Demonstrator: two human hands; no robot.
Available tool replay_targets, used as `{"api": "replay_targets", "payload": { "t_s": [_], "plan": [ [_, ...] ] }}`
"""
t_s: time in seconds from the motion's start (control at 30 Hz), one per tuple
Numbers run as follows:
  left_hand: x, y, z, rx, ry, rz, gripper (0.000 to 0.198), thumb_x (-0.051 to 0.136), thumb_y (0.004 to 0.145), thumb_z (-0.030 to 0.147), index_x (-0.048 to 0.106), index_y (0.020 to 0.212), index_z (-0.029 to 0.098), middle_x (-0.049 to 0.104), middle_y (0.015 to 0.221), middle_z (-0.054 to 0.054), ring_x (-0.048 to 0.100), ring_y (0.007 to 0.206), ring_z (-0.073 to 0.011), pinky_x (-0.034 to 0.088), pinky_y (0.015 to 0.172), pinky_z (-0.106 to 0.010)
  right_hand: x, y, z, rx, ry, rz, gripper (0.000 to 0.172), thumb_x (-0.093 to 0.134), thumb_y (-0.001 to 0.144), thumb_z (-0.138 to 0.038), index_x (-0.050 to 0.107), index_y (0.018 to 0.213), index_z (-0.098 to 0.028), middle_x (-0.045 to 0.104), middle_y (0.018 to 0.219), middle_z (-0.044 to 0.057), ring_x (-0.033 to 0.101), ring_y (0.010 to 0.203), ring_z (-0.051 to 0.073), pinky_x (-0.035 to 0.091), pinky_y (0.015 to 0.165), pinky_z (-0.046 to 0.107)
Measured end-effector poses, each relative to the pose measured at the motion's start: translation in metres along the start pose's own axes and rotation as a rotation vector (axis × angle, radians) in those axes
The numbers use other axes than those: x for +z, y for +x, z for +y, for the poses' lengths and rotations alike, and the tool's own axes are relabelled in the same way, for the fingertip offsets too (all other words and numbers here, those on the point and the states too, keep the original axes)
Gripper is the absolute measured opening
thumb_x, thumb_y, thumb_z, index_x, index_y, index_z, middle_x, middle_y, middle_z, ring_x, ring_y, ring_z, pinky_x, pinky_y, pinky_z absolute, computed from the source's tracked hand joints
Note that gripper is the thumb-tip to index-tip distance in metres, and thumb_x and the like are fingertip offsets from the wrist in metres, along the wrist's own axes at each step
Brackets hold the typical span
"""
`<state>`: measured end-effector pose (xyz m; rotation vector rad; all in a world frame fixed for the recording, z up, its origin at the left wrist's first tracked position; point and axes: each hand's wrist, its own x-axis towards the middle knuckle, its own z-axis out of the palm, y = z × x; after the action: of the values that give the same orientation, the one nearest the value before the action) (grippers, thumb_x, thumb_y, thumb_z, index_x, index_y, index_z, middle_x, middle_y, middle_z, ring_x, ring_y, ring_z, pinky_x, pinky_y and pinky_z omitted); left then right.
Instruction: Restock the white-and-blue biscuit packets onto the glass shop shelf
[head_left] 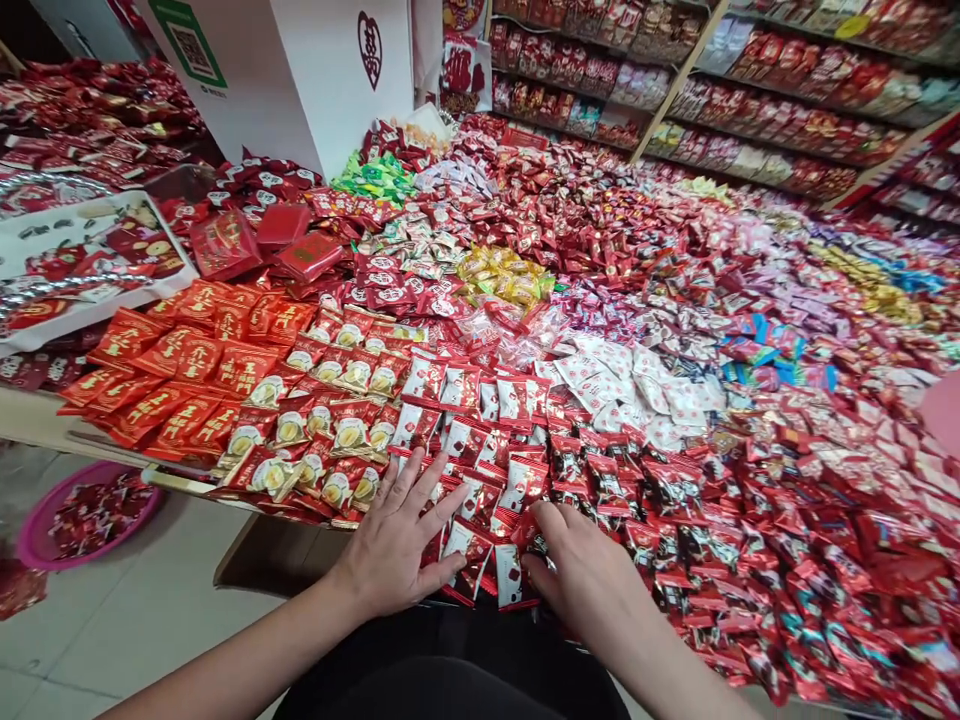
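My left hand (403,535) lies with fingers spread on the left side of a block of red-and-white candy packets (523,483) at the table's front edge. At that block's right side, my right hand (581,560) curls its thumb and fingers around a red candy packet (531,532), partly hidden by the fingers. Left of my left hand, red-and-gold packets with a round picture (352,432) lie in rows. Farther left are orange-red packets with gold lettering (199,355). Dark red twist-wrapped candies (679,487) lie heaped beyond my right hand.
White packets (600,380) and yellow-wrapped candies (504,275) lie farther back. A white tray (169,240) stands at left, near a white box pillar with a QR code (300,80). A pink basin (37,545) of packets sits on the floor. Stocked shelves (600,60) line the back.
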<state>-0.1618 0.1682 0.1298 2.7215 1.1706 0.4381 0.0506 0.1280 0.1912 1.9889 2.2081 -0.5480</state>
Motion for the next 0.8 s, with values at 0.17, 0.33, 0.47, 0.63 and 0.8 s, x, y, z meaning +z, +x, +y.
{"api": "replay_targets", "payload": {
  "t_s": [0.17,0.33,0.47,0.63,0.8],
  "plan": [
    [0.002,0.0,-0.002,0.006,0.019,-0.027,0.061,0.048,0.078,0.048,0.031,0.133,0.028,0.012,0.147,-0.007,0.012,0.13,-0.0373,0.016,0.102,-0.055,-0.021,-0.003,0.011,0.029,0.346,0.111,0.017,0.049,0.076,-0.027,0.043,0.092,-0.021,0.06,0.081,0.003,0.058,0.068,0.018,0.045,0.057,0.028],
    [0.001,0.0,-0.001,-0.001,-0.001,-0.019,0.061,0.048,0.077,0.049,0.033,0.133,0.028,0.014,0.146,-0.006,0.014,0.13,-0.0371,0.017,0.102,-0.055,-0.045,0.003,0.064,0.38,0.135,0.379,0.025,0.048,0.075,-0.044,0.046,0.082,-0.02,0.063,0.074,0.008,0.057,0.055,0.019,0.039,0.048,0.029],
    [0.0,0.0,0.0,-0.009,-0.007,-0.032,0.06,0.048,0.078,0.049,0.033,0.132,0.027,0.014,0.146,-0.007,0.013,0.13,-0.0371,0.017,0.101,-0.056,-0.039,0.011,0.091,0.447,-0.016,0.316,0.029,0.043,0.076,-0.05,0.047,0.075,-0.021,0.061,0.066,0.008,0.059,0.06,0.025,0.04,0.047,0.032],
    [0.001,-0.001,0.002,-0.017,-0.006,-0.06,0.062,0.045,0.078,0.051,0.031,0.133,0.027,0.011,0.146,-0.009,0.009,0.131,-0.0369,0.015,0.102,-0.056,-0.018,-0.001,0.065,0.247,-0.04,0.369,0.03,0.041,0.082,-0.046,0.052,0.09,-0.019,0.058,0.089,0.011,0.06,0.074,0.024,0.045,0.055,0.033],
    [0.0,-0.002,0.002,-0.018,-0.015,-0.062,0.065,0.046,0.076,0.053,0.029,0.134,0.028,0.009,0.147,-0.008,0.008,0.13,-0.0388,0.011,0.102,-0.056,0.007,-0.015,0.023,-0.27,0.032,0.089,0.03,0.054,0.078,-0.029,0.05,0.107,-0.022,0.054,0.104,0.009,0.059,0.085,0.021,0.053,0.061,0.031]
  ]
}}
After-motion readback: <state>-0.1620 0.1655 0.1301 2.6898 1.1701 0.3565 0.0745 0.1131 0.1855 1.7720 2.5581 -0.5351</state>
